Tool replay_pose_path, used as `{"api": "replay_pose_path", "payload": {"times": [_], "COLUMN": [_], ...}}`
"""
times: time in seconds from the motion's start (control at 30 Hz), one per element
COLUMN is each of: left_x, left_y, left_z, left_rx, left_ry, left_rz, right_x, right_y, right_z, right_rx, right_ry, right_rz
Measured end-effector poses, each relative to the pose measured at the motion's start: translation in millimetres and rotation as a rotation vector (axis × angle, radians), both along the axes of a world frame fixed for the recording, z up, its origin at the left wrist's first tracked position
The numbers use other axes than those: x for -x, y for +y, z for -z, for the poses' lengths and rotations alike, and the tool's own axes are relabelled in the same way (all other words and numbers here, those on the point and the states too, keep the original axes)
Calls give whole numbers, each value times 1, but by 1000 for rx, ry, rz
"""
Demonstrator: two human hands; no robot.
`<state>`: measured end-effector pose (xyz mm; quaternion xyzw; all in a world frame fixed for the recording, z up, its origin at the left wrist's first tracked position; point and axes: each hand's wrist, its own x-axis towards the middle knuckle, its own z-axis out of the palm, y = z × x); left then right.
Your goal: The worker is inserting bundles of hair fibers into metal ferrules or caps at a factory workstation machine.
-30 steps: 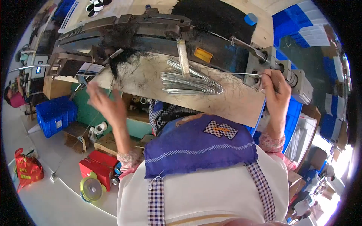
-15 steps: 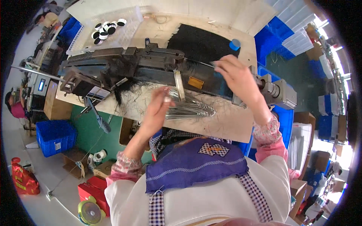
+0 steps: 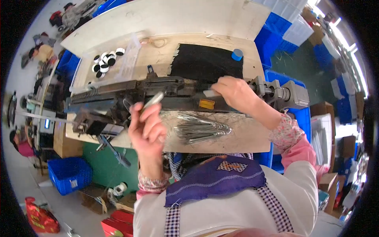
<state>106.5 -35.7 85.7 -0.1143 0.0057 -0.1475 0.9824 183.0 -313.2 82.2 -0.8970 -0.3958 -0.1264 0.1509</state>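
L hand (image 3: 148, 126) up w/ metal piece (image 3: 153, 99)

Machine (image 3: 158, 98): lies across the table (image 3: 244, 138).
Metal pieces (image 3: 199, 128): on the table, in front of the machine.
Round caps (image 3: 106, 61): behind the machine, to the left.
Cloth (image 3: 207, 63): behind the machine, on the right.

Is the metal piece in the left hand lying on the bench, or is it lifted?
Lifted. The left hand holds the metal piece in its fingertips, tilted, in front of the dark machine.

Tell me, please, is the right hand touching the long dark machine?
Touching: the head view shows the right hand lying on the long dark machine, fingers on its top beside a small white piece.
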Motion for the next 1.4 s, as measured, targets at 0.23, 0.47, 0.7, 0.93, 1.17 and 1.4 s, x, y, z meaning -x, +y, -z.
{"api": "replay_pose_path", "payload": {"times": [0.23, 0.47, 0.7, 0.93, 1.17, 1.4], "left_x": [46, -53, -93, -81, -26, -28], "left_y": [0, -102, -114, -76, -60, -38], "left_z": [29, 52, 31, 1, 40, 23], "left_rx": [-1601, -2046, -2535, -2807, -2371, -702], "left_ry": [-298, -841, -996, -1403, -569, -82], "left_rz": [-78, -22, -206, -1006, -1345, 78], "right_x": [-89, -135, -37, -36, -53, -65], "right_y": [8, 15, -26, -1, 25, 38], "right_z": [2, 9, -23, 1, 10, 16], "right_rx": [68, 273, -82, -309, -381, -310], "right_ry": [244, 293, 336, 90, 207, 356], "right_rz": [81, 31, -146, -159, -155, -114]}}
